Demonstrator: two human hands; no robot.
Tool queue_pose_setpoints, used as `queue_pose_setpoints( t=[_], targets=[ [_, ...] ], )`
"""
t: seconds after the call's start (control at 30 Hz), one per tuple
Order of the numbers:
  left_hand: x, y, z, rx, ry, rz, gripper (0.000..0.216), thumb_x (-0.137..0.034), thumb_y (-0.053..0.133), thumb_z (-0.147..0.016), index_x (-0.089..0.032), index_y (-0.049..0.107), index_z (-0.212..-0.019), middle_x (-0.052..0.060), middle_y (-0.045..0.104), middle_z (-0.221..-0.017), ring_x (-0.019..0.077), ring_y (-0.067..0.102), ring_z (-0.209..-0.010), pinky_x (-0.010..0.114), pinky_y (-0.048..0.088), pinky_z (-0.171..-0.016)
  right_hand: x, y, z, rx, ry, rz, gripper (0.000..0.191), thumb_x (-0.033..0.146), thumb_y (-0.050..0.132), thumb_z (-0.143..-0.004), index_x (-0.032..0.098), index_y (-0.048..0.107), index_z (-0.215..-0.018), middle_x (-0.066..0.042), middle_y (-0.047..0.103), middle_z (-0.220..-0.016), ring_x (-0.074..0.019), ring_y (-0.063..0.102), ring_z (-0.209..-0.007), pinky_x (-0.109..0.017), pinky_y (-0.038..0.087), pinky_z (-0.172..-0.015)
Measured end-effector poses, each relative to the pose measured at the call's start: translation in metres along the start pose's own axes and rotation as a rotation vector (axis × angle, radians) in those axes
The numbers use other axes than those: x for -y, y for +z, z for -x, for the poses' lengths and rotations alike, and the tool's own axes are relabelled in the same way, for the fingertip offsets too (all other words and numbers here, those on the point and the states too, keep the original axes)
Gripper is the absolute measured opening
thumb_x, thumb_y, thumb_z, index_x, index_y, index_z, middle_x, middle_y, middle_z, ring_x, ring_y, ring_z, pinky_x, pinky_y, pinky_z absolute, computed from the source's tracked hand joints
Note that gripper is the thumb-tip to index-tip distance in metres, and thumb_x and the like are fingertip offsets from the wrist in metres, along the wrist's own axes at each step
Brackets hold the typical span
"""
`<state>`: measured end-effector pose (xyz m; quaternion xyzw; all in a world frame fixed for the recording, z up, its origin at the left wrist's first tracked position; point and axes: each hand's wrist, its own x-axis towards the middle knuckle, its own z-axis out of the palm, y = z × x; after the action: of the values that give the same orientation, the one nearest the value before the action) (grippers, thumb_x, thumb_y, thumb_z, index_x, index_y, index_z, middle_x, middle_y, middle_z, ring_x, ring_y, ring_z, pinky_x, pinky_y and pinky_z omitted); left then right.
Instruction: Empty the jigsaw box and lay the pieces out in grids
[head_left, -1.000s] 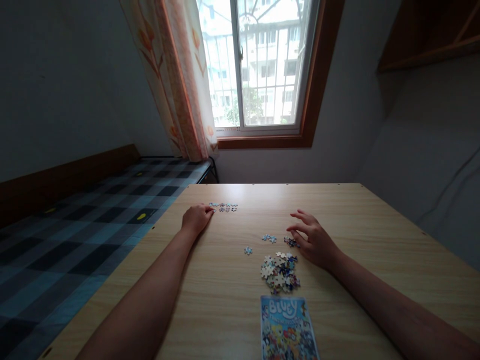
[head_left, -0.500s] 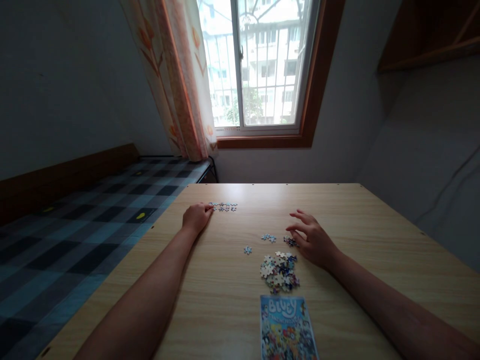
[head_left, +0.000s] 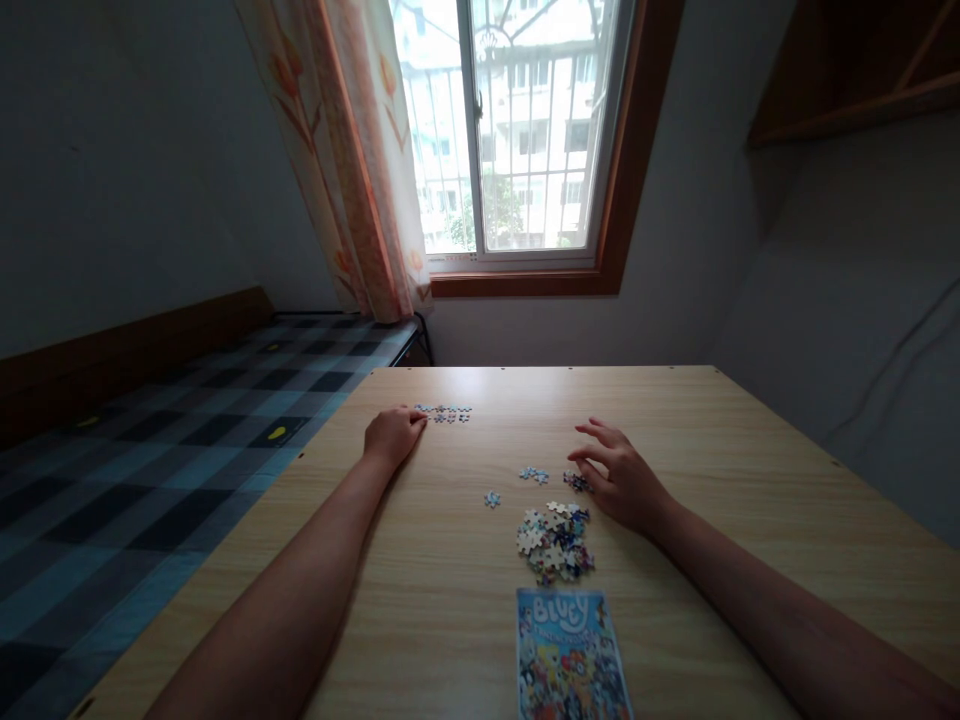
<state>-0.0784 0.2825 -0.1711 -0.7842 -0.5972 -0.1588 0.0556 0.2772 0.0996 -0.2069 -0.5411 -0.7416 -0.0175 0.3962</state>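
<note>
Near the far-left corner of the table, our left hand is at the puzzle rows, perhaps aligning them, grip unclear to us, while our right hand, fingers spread, is by the loose pile, likely set nearer us for reach.

Bare tabletop between left arm and puzzle heap (one loose piece intruding), picture card blocking heap's near side
</note>
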Motion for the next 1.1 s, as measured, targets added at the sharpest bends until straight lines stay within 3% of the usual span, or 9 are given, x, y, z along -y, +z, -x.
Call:
queue_pose_setpoints(
  t=[0.73, 0.87, 0.97, 1.03, 1.1],
  targets=[
    [0.002, -0.001, -0.002, -0.040, -0.023, 0.074, 0.032, -0.041, 0.056, -0.087, -0.026, 0.080, -0.100, 0.005, 0.074, -0.102, 0.0227, 0.068, -0.088, 0.028, 0.050, -0.073, 0.001, -0.002, -0.001, 0.011, 0.010, -0.003, 0.019, 0.019, 0.058, -0.090, 0.023, 0.076, -0.091, -0.011, 0.062, -0.132, -0.0311, 0.045, -0.137, -0.056, 0.040, -0.111],
    [0.000, -0.006, -0.001, -0.063, 0.102, 0.166, 0.033, -0.044, 0.056, -0.086, -0.022, 0.079, -0.098, 0.005, 0.074, -0.089, 0.0197, 0.065, -0.078, 0.028, 0.048, -0.072, 0.010, -0.011, -0.001, 0.085, -0.048, -0.080, 0.015, 0.021, 0.064, -0.087, 0.026, 0.076, -0.094, -0.009, 0.061, -0.134, -0.0303, 0.043, -0.139, -0.056, 0.038, -0.112],
    [-0.011, -0.012, 0.001, 0.047, 0.250, 0.258, 0.042, -0.054, 0.052, -0.086, -0.020, 0.072, -0.073, 0.002, 0.066, -0.067, 0.0161, 0.057, -0.064, 0.026, 0.042, -0.064, 0.020, -0.018, 0.000, 0.208, -0.123, -0.134, 0.012, 0.025, 0.069, -0.085, 0.028, 0.077, -0.093, -0.006, 0.058, -0.139, -0.0310, 0.037, -0.144, -0.058, 0.033, -0.114],
    [-0.023, -0.018, 0.004, 0.226, 0.318, 0.313, 0.051, -0.061, 0.051, -0.085, -0.019, 0.057, -0.055, -0.001, 0.053, -0.053, 0.0133, 0.048, -0.055, 0.025, 0.036, -0.057, 0.026, -0.020, 0.000, 0.266, -0.148, -0.141, 0.008, 0.030, 0.072, -0.083, 0.029, 0.077, -0.090, -0.005, 0.057, -0.142, -0.0323, 0.035, -0.145, -0.061, 0.029, -0.115],
    [-0.038, -0.024, 0.007, 0.446, 0.365, 0.349, 0.054, -0.063, 0.055, -0.081, -0.019, 0.048, -0.050, -0.003, 0.043, -0.047, 0.0114, 0.040, -0.050, 0.026, 0.030, -0.052, 0.029, -0.020, 0.000, 0.296, -0.152, -0.130, 0.006, 0.032, 0.075, -0.081, 0.029, 0.076, -0.086, -0.004, 0.056, -0.143, -0.0331, 0.034, -0.145, -0.063, 0.025, -0.116]
  ],
)
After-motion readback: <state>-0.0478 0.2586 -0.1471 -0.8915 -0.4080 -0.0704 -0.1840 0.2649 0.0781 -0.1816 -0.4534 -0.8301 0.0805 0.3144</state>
